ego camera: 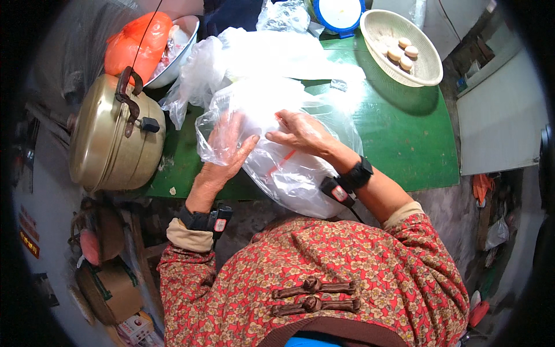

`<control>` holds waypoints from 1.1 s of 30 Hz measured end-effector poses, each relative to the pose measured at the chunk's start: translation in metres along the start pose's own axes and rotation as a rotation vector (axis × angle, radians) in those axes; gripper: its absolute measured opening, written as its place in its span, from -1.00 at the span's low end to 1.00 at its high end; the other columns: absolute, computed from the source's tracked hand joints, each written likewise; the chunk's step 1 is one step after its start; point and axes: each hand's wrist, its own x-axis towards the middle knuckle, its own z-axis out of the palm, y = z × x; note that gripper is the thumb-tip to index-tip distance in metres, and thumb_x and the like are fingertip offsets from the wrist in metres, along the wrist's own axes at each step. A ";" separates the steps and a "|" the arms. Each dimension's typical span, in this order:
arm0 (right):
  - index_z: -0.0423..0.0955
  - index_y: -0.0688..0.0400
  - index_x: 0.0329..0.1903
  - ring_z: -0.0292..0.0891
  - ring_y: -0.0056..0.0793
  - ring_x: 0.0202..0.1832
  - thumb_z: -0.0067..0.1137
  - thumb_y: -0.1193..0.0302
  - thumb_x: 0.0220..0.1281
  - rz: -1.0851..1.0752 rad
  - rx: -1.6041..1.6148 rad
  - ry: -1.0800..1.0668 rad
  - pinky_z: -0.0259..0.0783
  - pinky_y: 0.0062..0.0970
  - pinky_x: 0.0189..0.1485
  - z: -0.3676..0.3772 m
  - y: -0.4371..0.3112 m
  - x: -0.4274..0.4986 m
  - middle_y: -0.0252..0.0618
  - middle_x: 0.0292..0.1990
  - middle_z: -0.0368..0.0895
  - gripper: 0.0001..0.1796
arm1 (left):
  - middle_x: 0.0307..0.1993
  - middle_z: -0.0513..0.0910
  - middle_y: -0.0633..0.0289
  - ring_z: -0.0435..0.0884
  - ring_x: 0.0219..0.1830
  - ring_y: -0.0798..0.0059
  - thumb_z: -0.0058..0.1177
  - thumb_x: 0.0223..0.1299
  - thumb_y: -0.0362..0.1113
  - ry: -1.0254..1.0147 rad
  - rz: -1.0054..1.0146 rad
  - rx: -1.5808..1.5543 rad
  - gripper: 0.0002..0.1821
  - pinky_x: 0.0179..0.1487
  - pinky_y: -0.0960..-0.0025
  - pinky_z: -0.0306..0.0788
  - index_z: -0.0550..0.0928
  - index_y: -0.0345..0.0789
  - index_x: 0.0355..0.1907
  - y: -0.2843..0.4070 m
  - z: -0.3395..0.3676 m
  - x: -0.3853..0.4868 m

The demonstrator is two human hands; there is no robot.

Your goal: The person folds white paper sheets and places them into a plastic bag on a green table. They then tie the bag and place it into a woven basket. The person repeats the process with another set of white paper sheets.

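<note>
A clear plastic bag (299, 182) with a red strip on it lies over the near edge of the green table, its lower end hanging towards my body. White contents show through the film, too glared to identify. My left hand (227, 145) is at the bag's left side, its fingers seen through a layer of film and its thumb apart from them. On top of the bag rests my right hand (303, 132), fingers bent and thumb pointing left. Whether it pinches the film is unclear. Behind lies a bright white plastic bag (277, 52), partly washed out by light.
On the green table (407, 152), a lidded metal pot (117, 143) stands left. Behind it are an orange plastic bag (138, 43) and a white bowl (184, 56). A pale plastic basket (377, 30) holding several eggs (405, 63) stands back right, near a blue-rimmed lid (340, 13).
</note>
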 end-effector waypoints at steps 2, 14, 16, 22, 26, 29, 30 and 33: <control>0.50 0.32 -0.19 0.55 -0.05 -0.30 0.17 -0.04 0.01 -0.032 -0.053 -0.004 0.42 -0.23 -0.20 0.005 -0.005 0.014 0.10 -0.38 0.58 -0.39 | 0.12 0.34 -0.23 0.37 0.10 -0.12 0.16 0.11 -0.14 0.031 0.005 0.026 -0.38 0.15 0.05 0.27 0.37 -0.49 0.13 -0.003 0.004 -0.003; 0.37 0.26 -0.45 0.31 -0.37 -0.56 0.18 0.34 0.10 -0.270 0.015 -0.049 0.24 -0.37 -0.48 -0.026 -0.042 -0.040 -0.15 -0.61 0.34 -0.75 | 0.21 0.38 0.15 0.21 0.31 0.35 -0.23 0.32 0.14 -0.152 -0.675 -0.887 -0.38 0.37 0.38 -0.04 0.39 -0.30 0.22 -0.042 -0.035 0.026; 0.40 0.25 -0.42 0.33 -0.33 -0.54 0.21 0.40 0.07 -0.361 0.077 -0.005 0.27 -0.38 -0.46 -0.041 -0.044 -0.056 -0.14 -0.58 0.37 -0.80 | 0.19 0.40 0.17 0.22 0.30 0.38 -0.22 0.32 0.13 -0.244 -0.649 -0.880 -0.38 0.38 0.37 -0.04 0.37 -0.30 0.23 -0.050 -0.021 0.020; 0.47 0.19 -0.20 0.45 -0.57 -0.33 0.15 0.46 0.17 -0.249 0.641 0.514 0.41 -0.50 -0.25 -0.077 -0.032 -0.109 -0.30 -0.33 0.57 -0.85 | 0.30 0.15 -0.17 0.19 0.32 -0.03 0.26 -0.17 0.17 -0.325 -0.500 -0.134 0.04 0.32 0.13 0.13 0.15 -0.31 0.34 -0.049 0.044 -0.009; 0.38 0.20 0.00 0.47 -0.57 -0.09 0.04 0.38 0.31 -0.283 1.064 1.093 0.42 -0.54 -0.04 -0.097 -0.006 -0.122 -0.33 -0.09 0.53 -0.74 | 0.22 0.23 -0.17 0.25 0.26 -0.04 0.32 -0.24 0.13 -0.251 -0.480 -0.197 0.09 0.27 0.10 0.18 0.15 -0.35 0.33 -0.055 0.053 -0.020; 0.41 0.18 0.03 0.46 -0.47 0.02 0.05 0.26 0.32 -0.303 1.181 1.256 0.44 -0.42 0.09 -0.121 0.028 -0.148 -0.27 -0.05 0.54 -0.67 | 0.20 0.25 -0.19 0.25 0.25 -0.08 0.33 -0.24 0.10 -0.278 -0.497 -0.094 0.11 0.28 0.07 0.16 0.09 -0.33 0.35 -0.065 0.052 -0.026; 0.38 0.17 0.08 0.46 -0.46 0.05 0.06 0.22 0.30 -0.201 1.217 1.368 0.44 -0.37 0.14 -0.128 0.044 -0.157 -0.29 -0.03 0.54 -0.61 | 0.20 0.26 -0.19 0.25 0.25 -0.09 0.32 -0.23 0.11 -0.279 -0.476 -0.089 0.12 0.28 0.07 0.15 0.07 -0.32 0.36 -0.068 0.052 -0.028; 0.37 0.15 0.07 0.47 -0.46 0.03 0.07 0.23 0.30 -0.074 1.251 1.429 0.46 -0.35 0.12 -0.133 0.092 -0.181 -0.29 -0.05 0.55 -0.63 | 0.19 0.27 -0.20 0.24 0.25 -0.08 0.31 -0.20 0.10 -0.224 -0.369 -0.104 0.10 0.30 0.08 0.11 0.06 -0.29 0.38 -0.078 0.055 -0.034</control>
